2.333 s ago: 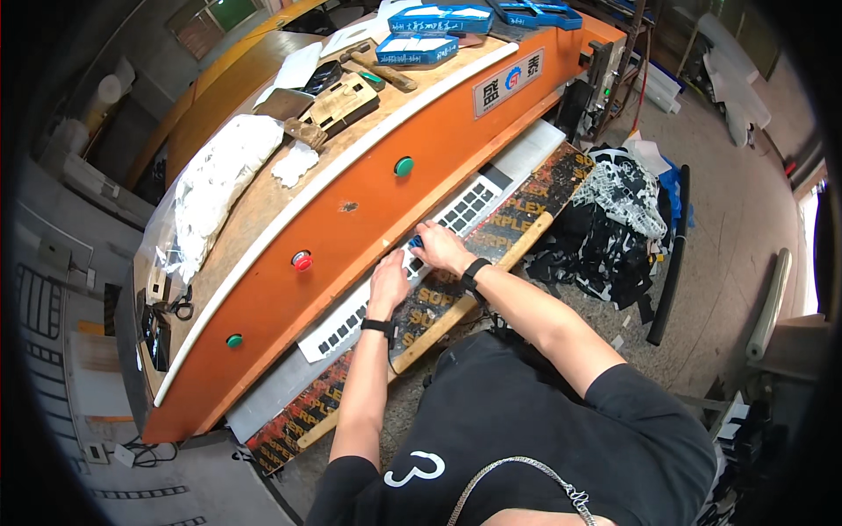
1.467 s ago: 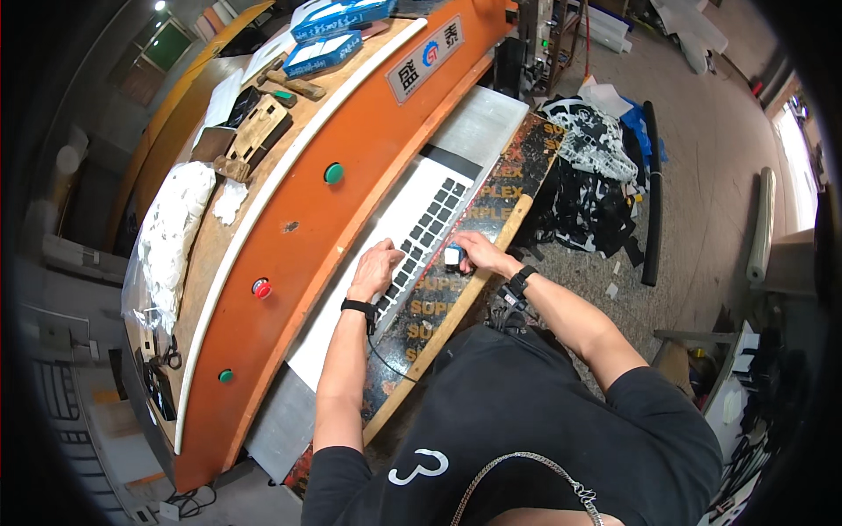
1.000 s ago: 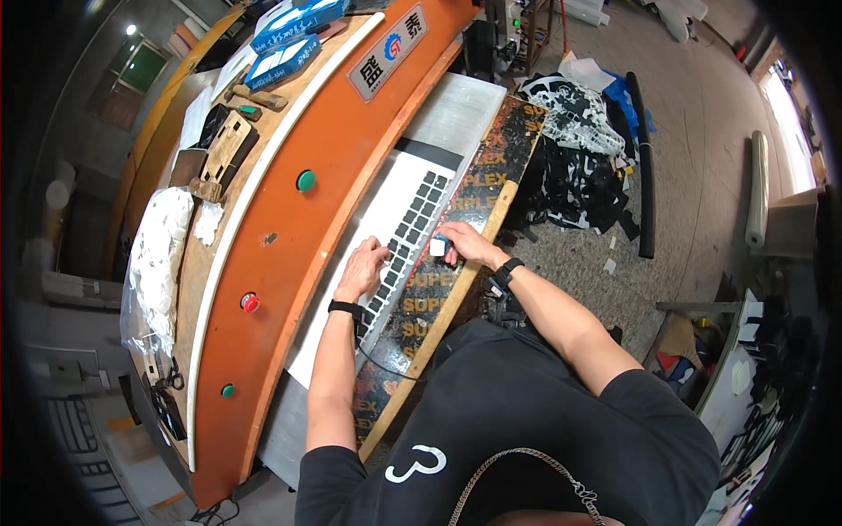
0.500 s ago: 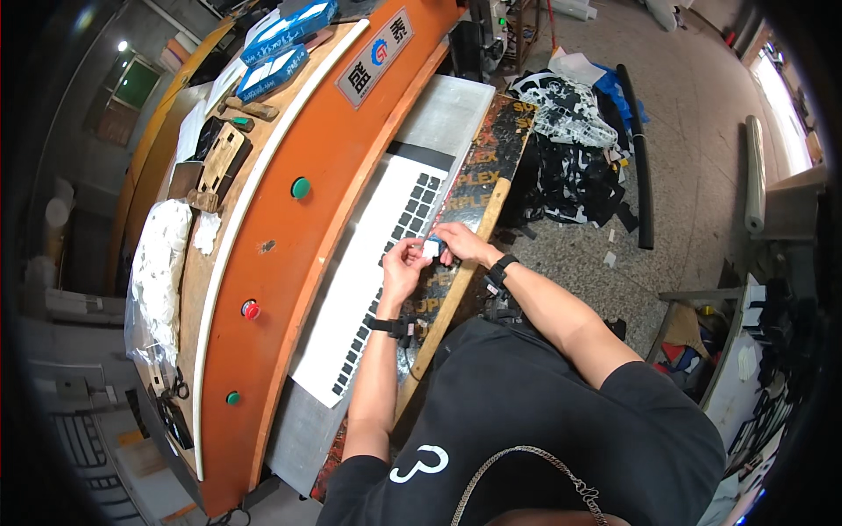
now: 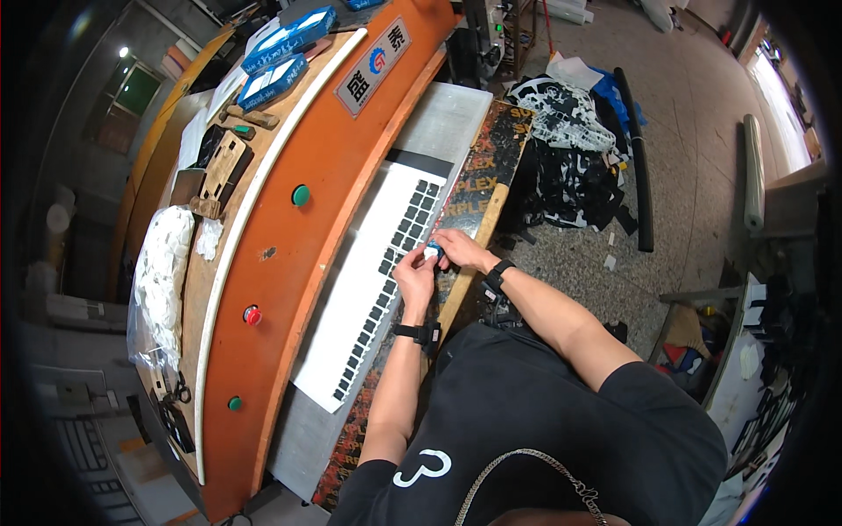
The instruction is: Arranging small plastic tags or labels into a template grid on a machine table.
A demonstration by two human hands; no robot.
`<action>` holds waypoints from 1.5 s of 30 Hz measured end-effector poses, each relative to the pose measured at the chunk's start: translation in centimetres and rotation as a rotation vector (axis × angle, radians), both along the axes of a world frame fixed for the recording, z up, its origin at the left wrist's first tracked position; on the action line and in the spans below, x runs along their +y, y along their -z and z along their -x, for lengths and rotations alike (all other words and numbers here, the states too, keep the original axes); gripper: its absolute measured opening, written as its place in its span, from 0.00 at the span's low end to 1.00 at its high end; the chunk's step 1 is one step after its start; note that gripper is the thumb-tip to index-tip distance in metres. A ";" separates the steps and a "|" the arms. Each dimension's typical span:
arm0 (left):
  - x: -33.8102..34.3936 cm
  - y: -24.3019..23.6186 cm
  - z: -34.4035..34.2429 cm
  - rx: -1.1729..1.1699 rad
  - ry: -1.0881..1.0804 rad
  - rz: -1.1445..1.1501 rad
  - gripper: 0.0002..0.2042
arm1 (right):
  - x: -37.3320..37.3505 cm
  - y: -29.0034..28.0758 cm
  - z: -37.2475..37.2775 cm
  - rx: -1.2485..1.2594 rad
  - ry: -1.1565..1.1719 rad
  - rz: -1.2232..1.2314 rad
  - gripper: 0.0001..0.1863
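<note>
My left hand (image 5: 414, 272) and my right hand (image 5: 461, 245) meet at a small blue-and-white item (image 5: 433, 251), with fingers of both closed on it; its shape is too small to make out. Just beside them lies a white sheet (image 5: 329, 351) bearing rows of small black squares, on a grey metal plate (image 5: 438, 123) along the front of an orange machine (image 5: 263, 263). A dark printed board (image 5: 478, 162) with a wooden strip runs along the plate's near side, under my hands.
The machine's top holds blue boxes (image 5: 270, 81), a hammer (image 5: 250, 117), wooden blocks (image 5: 224, 171), a bagged white bundle (image 5: 158, 280) and scissors (image 5: 180, 390). On the floor are a heap of black and white scraps (image 5: 566, 153) and a long black roll (image 5: 636, 158). A cluttered shelf (image 5: 737, 377) stands at right.
My left hand has left the sheet and come right to the small item in my right hand. The view has shifted, so the machine appears more upright.
</note>
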State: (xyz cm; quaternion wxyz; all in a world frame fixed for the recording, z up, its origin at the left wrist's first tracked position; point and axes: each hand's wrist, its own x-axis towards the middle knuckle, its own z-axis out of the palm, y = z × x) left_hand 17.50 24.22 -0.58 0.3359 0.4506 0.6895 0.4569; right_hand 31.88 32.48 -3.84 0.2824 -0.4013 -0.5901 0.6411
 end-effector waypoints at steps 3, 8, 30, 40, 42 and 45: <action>-1.3 0.5 0.4 0.050 -0.081 -0.054 0.15 | -0.4 -0.6 0.7 -0.015 -0.016 -0.045 0.18; -2.0 0.6 0.8 -0.041 -0.064 -0.065 0.14 | -0.5 -0.5 0.8 -0.068 -0.045 -0.052 0.18; -13.4 -5.1 15.6 -0.060 -0.475 -0.368 0.09 | 1.3 0.4 1.4 0.125 -0.065 0.327 0.19; -27.1 -23.7 32.8 0.500 -1.000 -0.648 0.06 | 1.5 1.5 1.3 0.131 -0.169 0.399 0.17; -28.5 -26.5 37.2 0.610 -1.082 -0.638 0.07 | 1.4 1.9 1.8 0.027 -0.211 0.361 0.18; -29.9 -30.0 44.1 0.619 -1.181 -0.431 0.10 | 1.4 1.5 2.9 -0.039 -0.245 0.316 0.19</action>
